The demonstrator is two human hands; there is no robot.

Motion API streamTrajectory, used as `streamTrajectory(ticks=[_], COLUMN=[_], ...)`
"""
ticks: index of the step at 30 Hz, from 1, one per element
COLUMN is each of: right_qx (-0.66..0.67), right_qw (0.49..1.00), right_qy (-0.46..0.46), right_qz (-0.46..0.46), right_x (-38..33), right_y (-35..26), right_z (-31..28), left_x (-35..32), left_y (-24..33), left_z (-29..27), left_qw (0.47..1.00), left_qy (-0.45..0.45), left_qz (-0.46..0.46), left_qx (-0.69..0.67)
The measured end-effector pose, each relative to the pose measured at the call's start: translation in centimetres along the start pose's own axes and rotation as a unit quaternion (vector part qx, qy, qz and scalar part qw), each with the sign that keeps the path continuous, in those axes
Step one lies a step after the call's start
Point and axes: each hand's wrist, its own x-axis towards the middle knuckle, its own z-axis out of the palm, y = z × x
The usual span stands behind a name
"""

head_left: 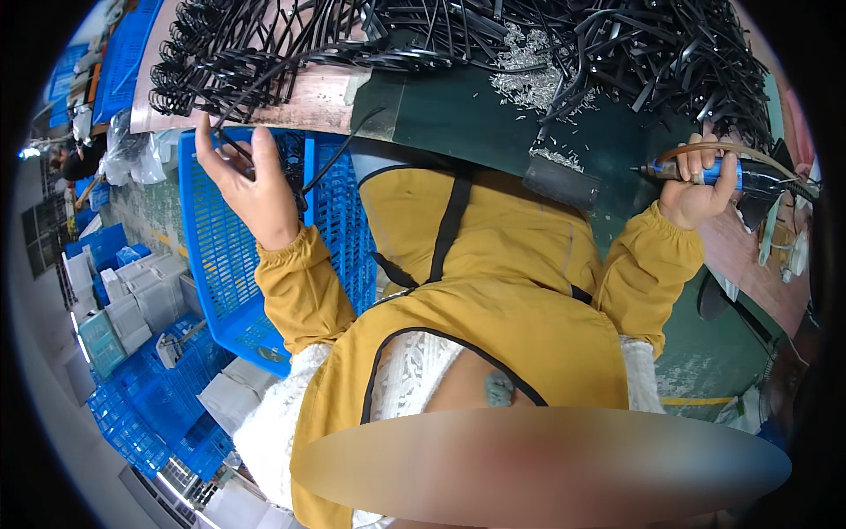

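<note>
My left hand (251,189) is raised at the table's near left edge, above a blue plastic basket (216,238). Its thumb and index finger are spread apart. A thin black strip (231,141) shows between them; whether the curled fingers touch it I cannot tell. Beside that hand, another black strip (339,157) curves up over the basket. My right hand (696,189) is wrapped around a blue and black power screwdriver (745,175), its thin tip pointing left over the dark green mat. A brownish hose (731,148) arches over the fingers.
Bent-ended black strips (220,79) lie heaped along the back left, with another large pile (670,53) at right. Between them are small silvery metal pieces (533,70). A dark scoop-like tray (562,181) sits at the table's edge. Blue crates (167,379) stand at far left.
</note>
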Motion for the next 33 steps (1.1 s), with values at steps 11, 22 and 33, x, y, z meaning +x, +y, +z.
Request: streamTrajectory(ticks=[11, 22, 33], right_qx=[0.011, 0.012, 0.002], right_qw=[1.0, 1.0, 0.999], right_qy=[-0.007, -0.024, -0.043], right_qz=[-0.006, 0.011, -0.002], right_x=[-0.3, 0.0, -0.2], right_y=[0.3, 0.5, 0.4], right_z=[0.5, 0.4, 0.5], left_x=[2.9, 3.9, 3.8], left_y=[-1.6, -1.9, -5.5], left_z=[9.9, 4.2, 10.9], left_qw=[0.972, 0.977, 0.986], left_qy=[-0.059, -0.097, -0.099], left_qz=[-0.137, -0.111, 0.052], left_qx=[-0.182, -0.152, -0.127])
